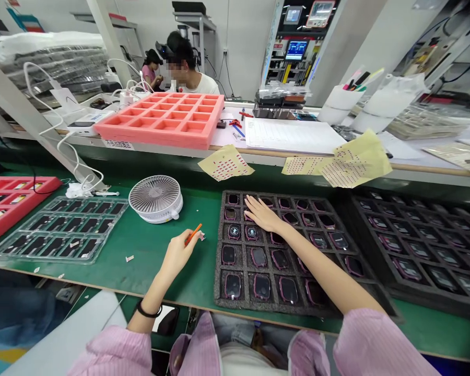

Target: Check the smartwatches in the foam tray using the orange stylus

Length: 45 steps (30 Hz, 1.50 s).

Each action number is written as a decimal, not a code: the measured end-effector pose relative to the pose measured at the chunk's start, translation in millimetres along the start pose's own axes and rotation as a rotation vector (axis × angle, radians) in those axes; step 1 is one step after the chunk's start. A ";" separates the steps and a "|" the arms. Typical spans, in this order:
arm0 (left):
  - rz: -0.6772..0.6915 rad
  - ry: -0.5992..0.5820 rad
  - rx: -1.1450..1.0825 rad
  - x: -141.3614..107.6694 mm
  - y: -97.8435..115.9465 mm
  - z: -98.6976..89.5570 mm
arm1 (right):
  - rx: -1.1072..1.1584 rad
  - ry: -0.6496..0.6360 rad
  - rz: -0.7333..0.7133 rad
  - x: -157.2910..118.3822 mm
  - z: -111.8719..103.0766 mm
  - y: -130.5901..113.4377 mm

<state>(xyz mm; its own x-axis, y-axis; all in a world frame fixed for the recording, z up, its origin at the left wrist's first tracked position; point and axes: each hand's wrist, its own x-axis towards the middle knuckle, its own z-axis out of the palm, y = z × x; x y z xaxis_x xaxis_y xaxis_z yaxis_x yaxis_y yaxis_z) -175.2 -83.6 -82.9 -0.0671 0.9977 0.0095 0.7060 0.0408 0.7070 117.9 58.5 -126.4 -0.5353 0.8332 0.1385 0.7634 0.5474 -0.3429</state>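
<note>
My left hand (180, 249) is closed around a slim orange stick-like tool (194, 234), above the green mat. Right by its fingertips is a small pinkish-white scrap (202, 236); whether the fingers hold it too, I cannot tell. Fingers stretched out, my right hand (263, 214) lies over the upper part of a dark grey foam tray (216, 300). Smartwatch units with purple-pink frames fill its pockets, and some are hidden under my hand and forearm. Two lit watches (251, 232) show faces just below my right hand.
A white round fan (156, 198) stands left of my hands. Further left are a clear plastic tray (95, 258) of dark parts and a pink foam tray (57, 183). Another dark foam tray (379, 271) lies right. An empty-pocketed pink tray (152, 137) sits on the shelf; people sit behind.
</note>
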 end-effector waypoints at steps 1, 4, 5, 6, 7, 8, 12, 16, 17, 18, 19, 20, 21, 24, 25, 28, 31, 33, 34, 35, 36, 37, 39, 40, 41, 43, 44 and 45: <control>0.000 -0.012 -0.012 -0.2 1.9 1.4 | 0.010 0.011 0.030 4.4 -3.3 2.1; -0.004 -0.036 -0.068 -2.1 7.1 3.0 | 0.005 0.117 0.161 8.2 -19.9 16.4; -0.006 -0.045 -0.090 -2.7 7.9 2.9 | -0.004 0.172 0.228 5.4 -26.2 23.4; -0.006 -0.057 -0.110 -3.2 8.3 2.6 | -0.011 0.229 0.304 0.9 -31.9 31.1; -0.007 -0.070 -0.126 -3.4 8.3 2.3 | -0.015 0.278 0.379 -4.5 -36.5 39.0; -0.007 -0.086 -0.138 -3.4 8.2 2.2 | -0.010 0.311 0.440 -10.3 -39.7 46.5; 0.014 -0.139 -0.171 -2.0 11.2 4.7 | 0.054 0.383 0.603 -23.9 -41.4 66.9; 0.083 -0.177 -0.209 -2.8 22.3 12.0 | 0.190 0.417 0.640 -19.0 -45.6 68.3; 0.105 -0.186 -0.222 -3.2 25.5 14.2 | 0.238 0.422 0.625 -17.1 -48.5 64.7; 0.127 -0.198 -0.241 -3.5 28.7 16.6 | 0.294 0.424 0.602 -15.8 -51.4 58.7; 0.147 -0.213 -0.266 -3.6 32.1 19.0 | 0.350 0.422 0.573 -15.2 -54.1 50.2; 0.165 -0.230 -0.300 -3.4 35.8 21.3 | 0.405 0.414 0.539 -15.6 -56.1 38.9; 0.178 -0.249 -0.342 -3.0 39.9 23.5 | 0.478 0.397 0.499 -17.0 -57.4 24.9; 0.184 -0.291 -0.493 -1.0 56.6 28.8 | 0.918 0.302 0.344 -26.3 -57.5 -27.6; 0.180 -0.296 -0.541 -0.3 63.3 30.0 | 1.169 0.245 0.299 -30.1 -57.2 -46.0; 0.185 -0.306 -0.637 1.4 82.6 32.4 | 1.643 0.124 0.291 -38.5 -58.1 -92.7; 0.200 -0.313 -0.666 2.4 94.6 33.2 | 1.814 0.087 0.319 -40.4 -61.2 -119.1; 0.214 -0.312 -0.662 2.6 97.6 33.0 | 1.830 0.106 0.320 -39.6 -63.2 -127.2; 0.222 -0.314 -0.657 2.5 98.1 32.7 | 1.826 0.127 0.313 -39.1 -64.0 -129.6; 0.229 -0.320 -0.653 2.4 98.2 32.4 | 1.818 0.152 0.303 -38.6 -64.6 -131.4; 0.236 -0.327 -0.649 2.1 98.1 32.2 | 1.809 0.176 0.293 -38.2 -65.1 -132.9; 0.242 -0.330 -0.646 1.8 98.1 32.0 | 1.800 0.194 0.284 -37.9 -65.5 -134.2; 0.250 -0.320 -0.646 1.2 98.2 32.2 | 1.795 0.201 0.275 -37.5 -66.2 -136.6; 0.253 -0.311 -0.649 0.9 98.3 32.6 | 1.804 0.195 0.276 -37.4 -66.5 -137.7; 0.255 -0.303 -0.652 0.6 98.5 33.2 | 1.817 0.185 0.279 -37.2 -66.9 -138.8; 0.258 -0.296 -0.656 0.3 98.4 34.5 | 1.839 0.176 0.284 -37.0 -67.5 -140.6; 0.260 -0.297 -0.655 0.2 98.1 35.2 | 1.841 0.180 0.281 -37.2 -67.6 -141.2; 0.260 -0.298 -0.652 0.1 97.7 35.6 | 1.835 0.188 0.272 -37.4 -67.6 -141.6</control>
<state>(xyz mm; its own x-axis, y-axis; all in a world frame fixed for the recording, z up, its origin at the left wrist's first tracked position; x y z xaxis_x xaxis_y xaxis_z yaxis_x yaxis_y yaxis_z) -81.2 -77.6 -39.0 0.3029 0.9470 0.1070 0.1076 -0.1455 0.9835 54.3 -44.9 -20.2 -0.3416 0.9389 -0.0415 -0.5524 -0.2363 -0.7994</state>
